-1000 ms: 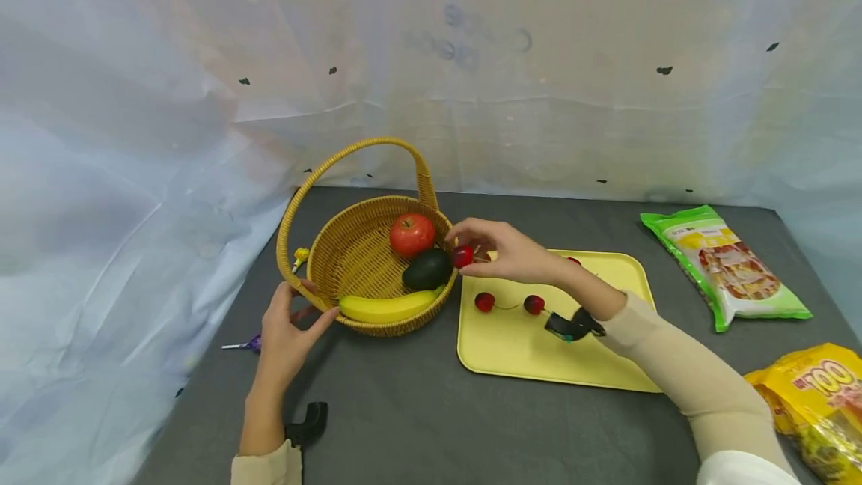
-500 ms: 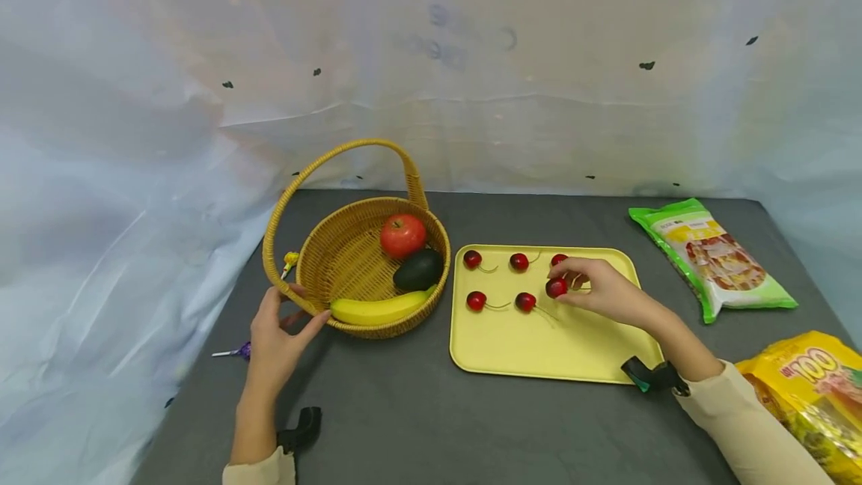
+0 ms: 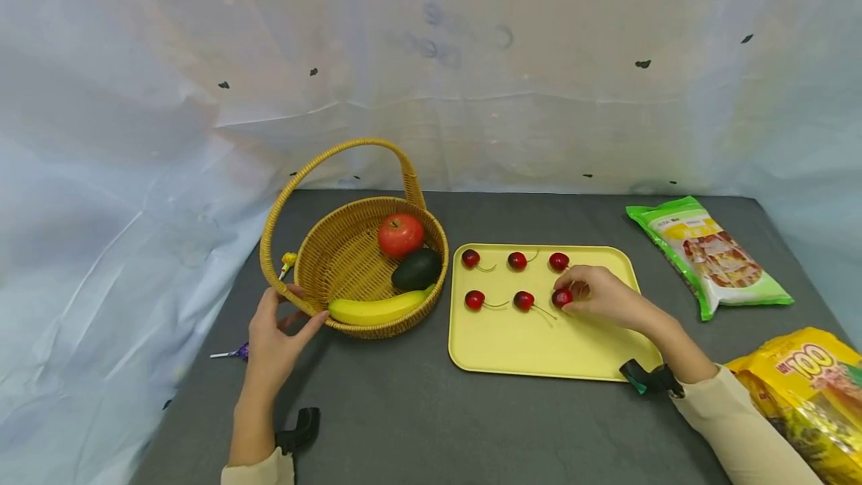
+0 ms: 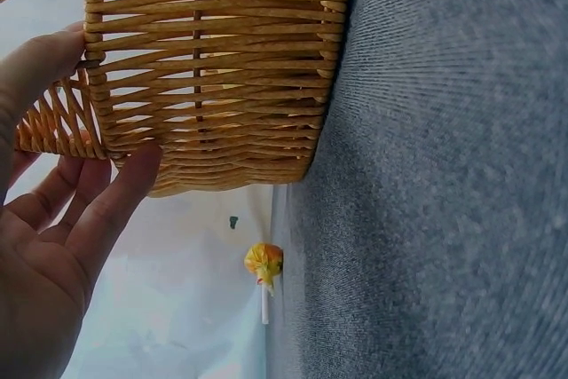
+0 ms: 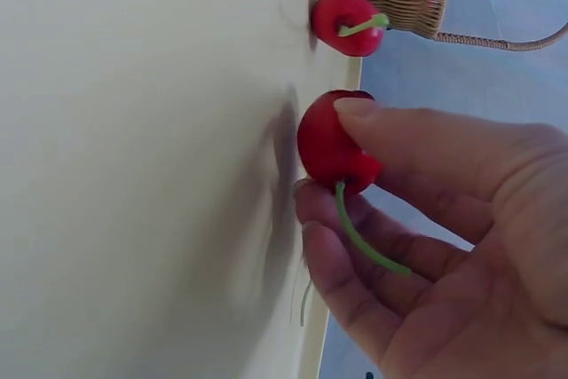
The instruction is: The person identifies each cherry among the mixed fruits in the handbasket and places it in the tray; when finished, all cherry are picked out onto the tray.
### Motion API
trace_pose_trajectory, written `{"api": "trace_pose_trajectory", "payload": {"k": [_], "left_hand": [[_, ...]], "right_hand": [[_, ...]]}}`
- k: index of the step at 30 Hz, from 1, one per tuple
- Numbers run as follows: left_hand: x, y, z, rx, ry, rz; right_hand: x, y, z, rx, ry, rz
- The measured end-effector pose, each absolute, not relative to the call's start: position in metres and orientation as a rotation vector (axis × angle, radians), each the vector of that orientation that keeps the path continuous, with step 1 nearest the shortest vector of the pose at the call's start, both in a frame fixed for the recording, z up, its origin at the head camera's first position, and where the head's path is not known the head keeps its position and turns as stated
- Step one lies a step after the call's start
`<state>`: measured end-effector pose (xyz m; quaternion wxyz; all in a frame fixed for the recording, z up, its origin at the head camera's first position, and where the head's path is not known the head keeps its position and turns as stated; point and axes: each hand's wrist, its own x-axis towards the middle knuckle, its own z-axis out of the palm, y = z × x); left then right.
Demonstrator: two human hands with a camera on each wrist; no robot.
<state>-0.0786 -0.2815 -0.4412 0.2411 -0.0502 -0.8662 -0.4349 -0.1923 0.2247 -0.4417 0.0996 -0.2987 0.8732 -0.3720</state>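
Since half a second ago my right hand [image 3: 601, 296] has carried the small red cherry with a green stem [image 3: 562, 296] lower on the flat yellow plastic tray [image 3: 539, 350]; I see it in the front row now, just right of two other cherries [image 3: 499, 300]; my fingers [image 5: 417, 135] pinch it, thumb and fingertips closed round the fruit, which sits at the tray's surface; three more cherries [image 3: 515, 260] line the back row; my left hand [image 3: 272, 343] rests against the rim of the round woven wicker basket [image 3: 337, 260], fingers straight and spread; a red apple [image 3: 400, 235], dark avocado [image 3: 416, 269] and yellow banana [image 3: 372, 310] lie inside; everything stands on the grey tabletop [image 3: 404, 410].
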Motion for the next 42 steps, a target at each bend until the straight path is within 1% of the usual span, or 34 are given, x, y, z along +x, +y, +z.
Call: {"api": "trace_pose_trajectory", "payload": {"k": [17, 25, 35, 39, 42], "left_hand": [[-0.077, -0.282, -0.441, -0.139, -2.373, -1.179], [-0.076, -0.281, -0.44, -0.114, -2.373, -1.169], [-0.076, -0.28, -0.442, -0.081, -2.366, -1.16], [-0.075, -0.275, -0.436, -0.093, -2.341, -1.131], [-0.076, -0.267, -0.427, -0.113, -2.145, -1.083]], "right_hand": [[-0.191, 0.228, -0.445, -0.923, 2.59, -1.035], [-0.189, 0.23, -0.437, -0.931, 2.641, -1.002], [-0.177, 0.225, -0.425, -0.934, 2.911, -1.185], [-0.166, 0.215, -0.426, -0.939, 3.043, -1.047], [-0.154, 0.206, -0.427, -0.946, 3.072, -0.833]]}}
